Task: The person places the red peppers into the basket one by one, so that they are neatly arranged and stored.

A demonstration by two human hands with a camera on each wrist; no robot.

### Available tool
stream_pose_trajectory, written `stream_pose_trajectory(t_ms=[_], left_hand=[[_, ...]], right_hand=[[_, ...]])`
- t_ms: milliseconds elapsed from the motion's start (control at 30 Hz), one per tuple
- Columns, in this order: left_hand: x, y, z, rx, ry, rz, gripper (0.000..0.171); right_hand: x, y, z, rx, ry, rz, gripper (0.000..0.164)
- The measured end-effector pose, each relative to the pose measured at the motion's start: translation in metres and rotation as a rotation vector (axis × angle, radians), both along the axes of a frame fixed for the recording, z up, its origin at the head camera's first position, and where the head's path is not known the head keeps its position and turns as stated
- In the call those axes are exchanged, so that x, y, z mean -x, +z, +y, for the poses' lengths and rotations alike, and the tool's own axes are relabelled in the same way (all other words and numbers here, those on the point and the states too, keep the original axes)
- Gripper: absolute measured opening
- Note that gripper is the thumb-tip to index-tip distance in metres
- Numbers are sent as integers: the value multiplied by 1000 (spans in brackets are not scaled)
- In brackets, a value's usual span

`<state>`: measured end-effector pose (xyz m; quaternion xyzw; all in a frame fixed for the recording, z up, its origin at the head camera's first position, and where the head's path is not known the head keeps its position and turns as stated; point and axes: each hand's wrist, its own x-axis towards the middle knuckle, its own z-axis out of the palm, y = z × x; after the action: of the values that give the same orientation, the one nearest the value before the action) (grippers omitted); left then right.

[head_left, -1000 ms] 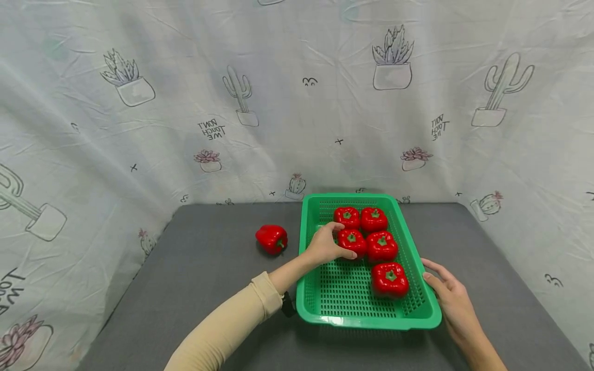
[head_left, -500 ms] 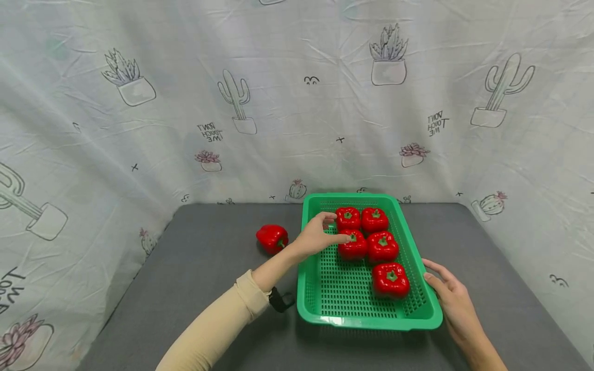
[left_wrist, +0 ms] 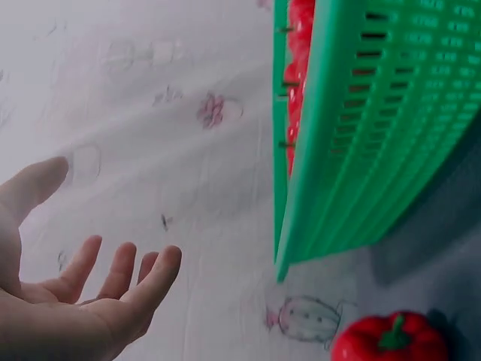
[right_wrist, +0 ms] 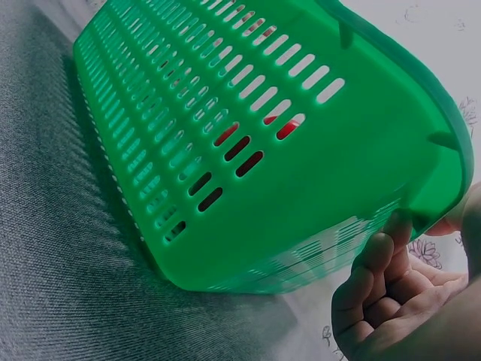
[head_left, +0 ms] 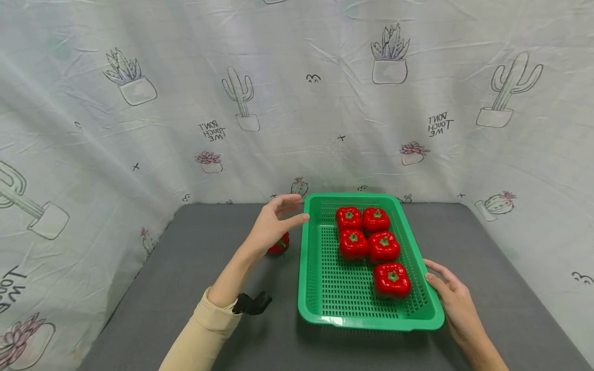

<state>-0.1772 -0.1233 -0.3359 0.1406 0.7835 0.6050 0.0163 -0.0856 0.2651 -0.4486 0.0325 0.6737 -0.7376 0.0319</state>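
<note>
A green plastic basket [head_left: 371, 323] with slotted walls stands right of the table's middle. Several red bell peppers [head_left: 353, 245] sit inside it, stems up, mostly towards the back and right. My right hand [head_left: 455, 299] grips the basket's right rim; in the right wrist view its fingers [right_wrist: 379, 259] curl beneath that rim. My left hand [head_left: 274, 219] is raised left of the basket with fingers spread and nothing in them. Below and behind it, partly hidden, a single bell pepper [head_left: 280, 244] lies on the table; the left wrist view shows this loose pepper [left_wrist: 391, 338] beside the basket.
The grey table [head_left: 153, 288] extends to both sides of the basket. A pale curtain [head_left: 278, 103] printed with cactus drawings hangs behind and around it. A black strap [head_left: 252, 304] sits on my left wrist by the beige sleeve [head_left: 199, 330].
My left hand has let go of a bell pepper inside the basket and moved left, out over the rim towards the loose pepper. My right hand stays at the rim.
</note>
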Motion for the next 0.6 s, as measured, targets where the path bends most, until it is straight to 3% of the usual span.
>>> stream_pose_trajectory(t_ms=[333,600], left_hand=[[-12,-14,-40,-46,63,35,51],[-6,-42,-71,-81,-3,35,55]], right_hand=[[2,-3,1,11,3,4,42],[2,-4,0,16,-6,9,43]])
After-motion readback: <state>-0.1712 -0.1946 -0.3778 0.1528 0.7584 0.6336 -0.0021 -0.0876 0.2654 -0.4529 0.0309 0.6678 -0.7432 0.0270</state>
